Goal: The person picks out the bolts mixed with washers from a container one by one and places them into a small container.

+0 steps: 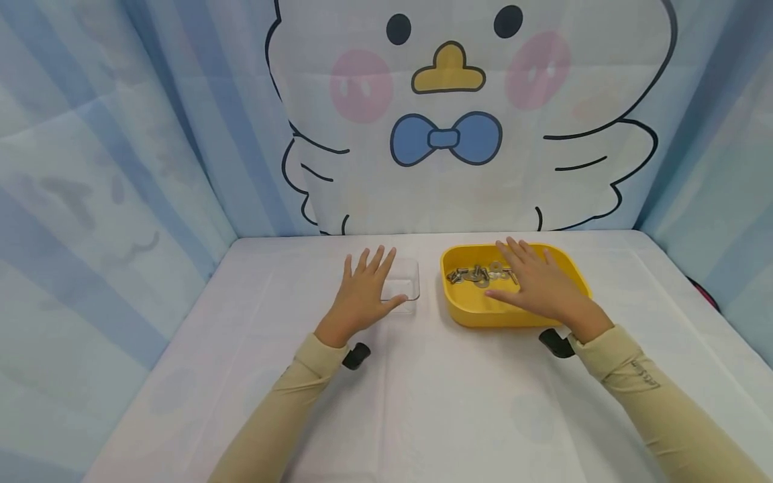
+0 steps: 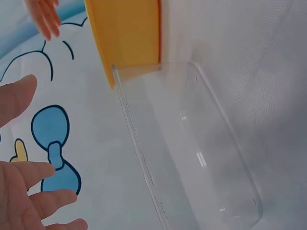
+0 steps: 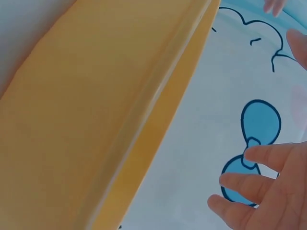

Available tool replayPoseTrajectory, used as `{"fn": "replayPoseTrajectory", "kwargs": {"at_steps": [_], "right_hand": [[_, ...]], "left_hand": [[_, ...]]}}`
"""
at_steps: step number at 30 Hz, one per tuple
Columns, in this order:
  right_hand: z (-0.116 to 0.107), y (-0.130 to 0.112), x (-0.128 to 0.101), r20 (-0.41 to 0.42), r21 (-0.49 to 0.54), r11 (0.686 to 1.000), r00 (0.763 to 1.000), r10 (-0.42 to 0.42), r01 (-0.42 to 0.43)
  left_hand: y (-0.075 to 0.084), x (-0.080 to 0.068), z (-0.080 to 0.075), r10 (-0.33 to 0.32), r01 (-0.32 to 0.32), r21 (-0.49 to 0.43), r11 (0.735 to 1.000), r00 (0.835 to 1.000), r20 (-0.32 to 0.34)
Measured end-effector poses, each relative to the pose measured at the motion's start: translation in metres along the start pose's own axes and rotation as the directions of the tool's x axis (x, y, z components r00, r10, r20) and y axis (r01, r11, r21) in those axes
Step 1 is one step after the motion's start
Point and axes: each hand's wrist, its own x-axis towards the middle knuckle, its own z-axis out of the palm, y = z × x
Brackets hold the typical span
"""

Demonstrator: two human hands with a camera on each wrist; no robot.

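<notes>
My left hand (image 1: 361, 300) is held with its fingers spread, overlapping the left part of a clear plastic box (image 1: 406, 270) in the head view. In the left wrist view that clear box (image 2: 192, 143) shows no contents, and the fingers are apart from it. My right hand (image 1: 539, 285), fingers straight and thumb out to the side, hovers over a yellow tray (image 1: 477, 318). Small metal bolts and washers (image 1: 477, 274) lie in a pile at the tray's left and middle. From the right wrist, the yellow tray's wall (image 3: 96, 96) fills the left side, with no contact by the fingers.
Both box and tray stand toward the far edge of a table with a white cloth (image 1: 447, 402). Behind it hangs a curtain (image 1: 447, 194) with a cartoon figure, and striped blue curtains (image 1: 90, 201) enclose the sides. A black device (image 1: 356, 356) sits at each wrist.
</notes>
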Motion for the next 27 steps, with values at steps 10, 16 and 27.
{"fn": "replayPoseTrajectory", "kwargs": {"at_steps": [10,16,27], "right_hand": [[-0.010,0.010,-0.001,0.038,0.099,0.995,0.999,0.012,-0.015],[-0.014,0.017,0.000,0.054,0.143,0.990,0.998,0.014,-0.022],[-0.017,0.034,0.006,0.050,0.149,0.988,0.998,0.029,-0.036]], "left_hand": [[-0.013,0.002,0.002,0.008,-0.014,-0.055,0.998,0.995,-0.100],[-0.022,0.004,0.003,-0.012,-0.019,-0.144,0.989,0.978,-0.208],[-0.040,0.008,0.005,-0.199,0.116,-0.459,0.881,0.970,-0.137]]}}
